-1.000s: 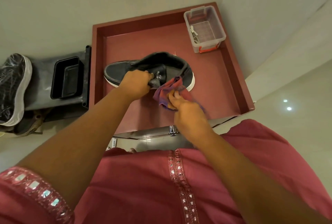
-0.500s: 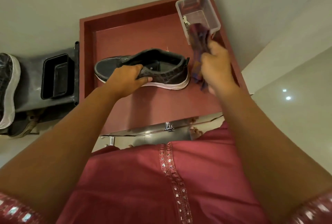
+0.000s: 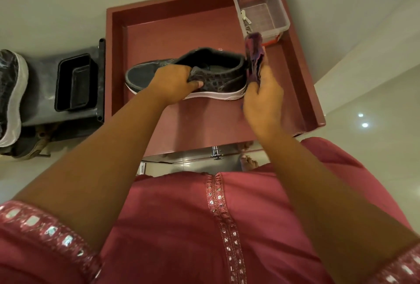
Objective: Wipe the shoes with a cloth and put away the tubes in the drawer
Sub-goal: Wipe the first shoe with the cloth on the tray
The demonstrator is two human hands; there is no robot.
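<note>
A black shoe (image 3: 218,79) with a white sole stands upright on the dark red tray-like cabinet top (image 3: 181,22), toe pointing left. My left hand (image 3: 175,83) grips its near side at the tongue. My right hand (image 3: 261,99) holds a purple and pink cloth (image 3: 254,54) bunched against the shoe's heel. A second black shoe (image 3: 11,95) with a white sole lies at the far left on a black rack. No tubes are visible.
A clear plastic box (image 3: 263,10) with keys and an orange clasp sits in the tray's far right corner. A black rectangular container (image 3: 75,83) rests on the rack left of the tray. A metal drawer handle (image 3: 216,151) shows below the tray's front edge.
My right hand lifted the cloth from the shoe's near side up toward the plastic box, then brought it down against the heel. My left hand kept its hold and the shoe now stands upright.
</note>
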